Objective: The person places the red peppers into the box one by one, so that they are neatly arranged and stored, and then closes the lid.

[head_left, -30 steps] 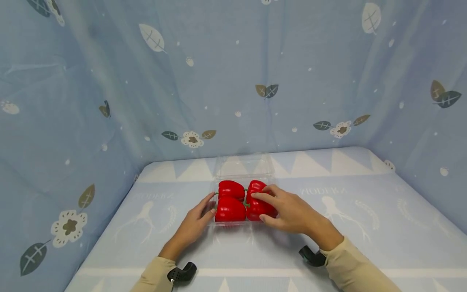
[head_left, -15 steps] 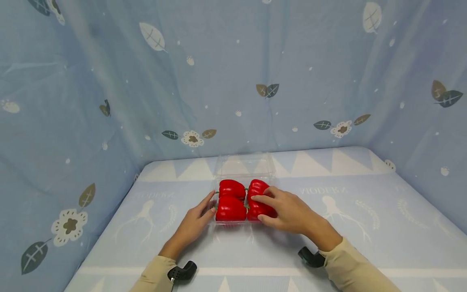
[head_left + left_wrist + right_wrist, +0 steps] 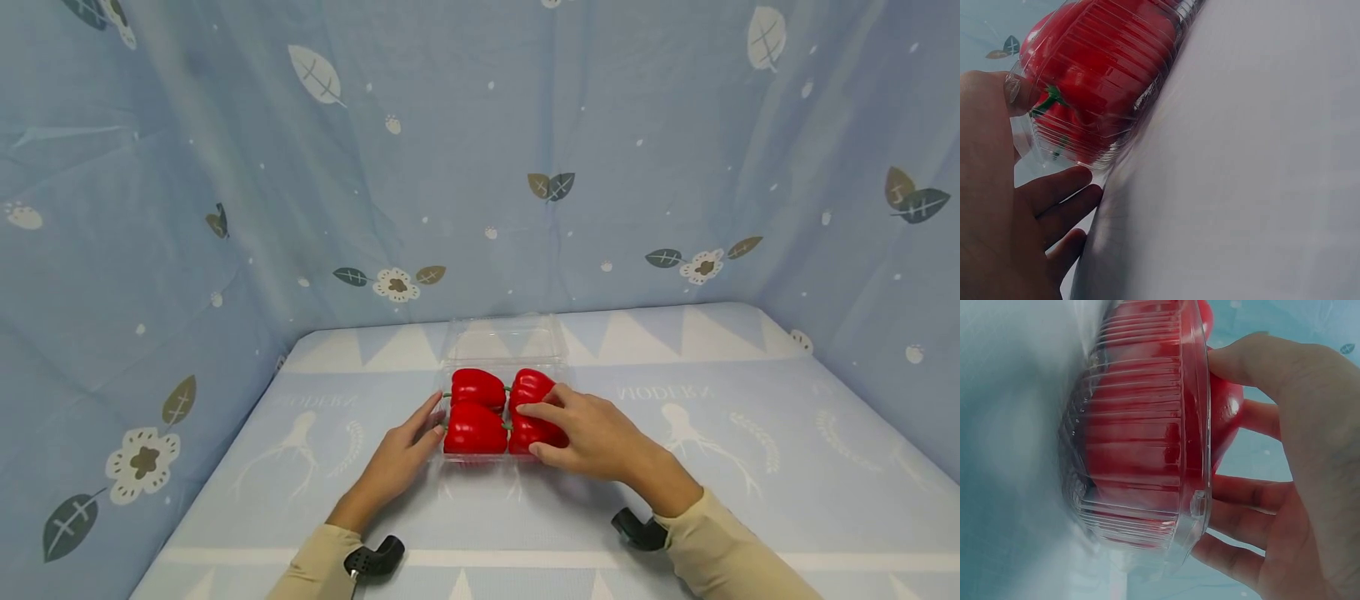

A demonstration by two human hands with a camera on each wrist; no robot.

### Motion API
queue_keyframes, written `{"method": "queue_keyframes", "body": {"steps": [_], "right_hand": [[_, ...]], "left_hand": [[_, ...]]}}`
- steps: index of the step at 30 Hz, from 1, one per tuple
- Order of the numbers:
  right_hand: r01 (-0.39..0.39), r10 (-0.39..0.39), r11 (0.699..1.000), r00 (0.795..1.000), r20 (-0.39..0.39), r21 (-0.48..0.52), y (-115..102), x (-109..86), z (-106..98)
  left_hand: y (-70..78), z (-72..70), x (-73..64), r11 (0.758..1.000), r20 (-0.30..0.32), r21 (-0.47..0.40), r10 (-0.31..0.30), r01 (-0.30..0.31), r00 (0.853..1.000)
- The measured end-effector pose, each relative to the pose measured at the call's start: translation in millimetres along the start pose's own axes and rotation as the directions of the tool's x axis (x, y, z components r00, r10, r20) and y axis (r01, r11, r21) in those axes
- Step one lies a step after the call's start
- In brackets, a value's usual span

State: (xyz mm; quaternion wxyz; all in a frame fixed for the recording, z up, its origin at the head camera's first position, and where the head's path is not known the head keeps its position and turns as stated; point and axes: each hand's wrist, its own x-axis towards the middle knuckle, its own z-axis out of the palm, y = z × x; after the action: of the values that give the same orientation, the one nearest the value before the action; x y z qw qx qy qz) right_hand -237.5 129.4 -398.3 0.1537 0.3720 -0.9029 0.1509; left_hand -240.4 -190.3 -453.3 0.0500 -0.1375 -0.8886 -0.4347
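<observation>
Right hand (image 3: 592,433): index finger laid across the top of the near-right pepper (image 3: 534,425), thumb at the near rim of the clear tray (image 3: 1194,506). Fingers curled over pepper and rim; grip on both. Right wrist view adds the other fingers spread under the tray's outer edge and the thumb pressing the red skin, neither seen from the head.

Left hand (image 3: 405,454): fingers nearly straight, resting flat against the tray's left wall, thumb tip at the rim beside the near-left pepper (image 3: 472,429). Nothing gripped. Left wrist view shows the ribbed plastic wall and a green stem (image 3: 1052,99) behind it; the head view shows the stems only as thin green lines.

Tray sits mid-table on the pale blue printed cloth (image 3: 750,450), holding four red peppers in two rows; its transparent lid (image 3: 502,337) lies open behind, toward the curtain (image 3: 480,150).

Versus one second ago: both hands in the same places, right hand drawn very slightly nearer; tray and peppers unmoved.
</observation>
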Motion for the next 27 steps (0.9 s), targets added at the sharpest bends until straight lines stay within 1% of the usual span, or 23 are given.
{"method": "queue_keyframes", "body": {"steps": [8, 14, 27], "right_hand": [[-0.023, 0.023, 1.0, 1.0, 0.013, 0.002, -0.3, 1.0, -0.5], [-0.017, 0.018, 1.0, 0.999, 0.036, -0.004, -2.1, 4.5, -1.9], [-0.026, 0.031, 0.998, 0.997, 0.076, -0.063, -6.2, 7.5, -3.8]], "left_hand": [[0.1, 0.2, 0.0, 1.0, 0.002, -0.006, -0.006, 0.006, 1.0], [-1.0, 1.4, 1.2, 1.0, -0.004, -0.013, -0.002, 0.002, 1.0], [-1.5, 0.8, 1.1, 1.0, 0.004, -0.024, -0.001, 0.001, 1.0]]}}
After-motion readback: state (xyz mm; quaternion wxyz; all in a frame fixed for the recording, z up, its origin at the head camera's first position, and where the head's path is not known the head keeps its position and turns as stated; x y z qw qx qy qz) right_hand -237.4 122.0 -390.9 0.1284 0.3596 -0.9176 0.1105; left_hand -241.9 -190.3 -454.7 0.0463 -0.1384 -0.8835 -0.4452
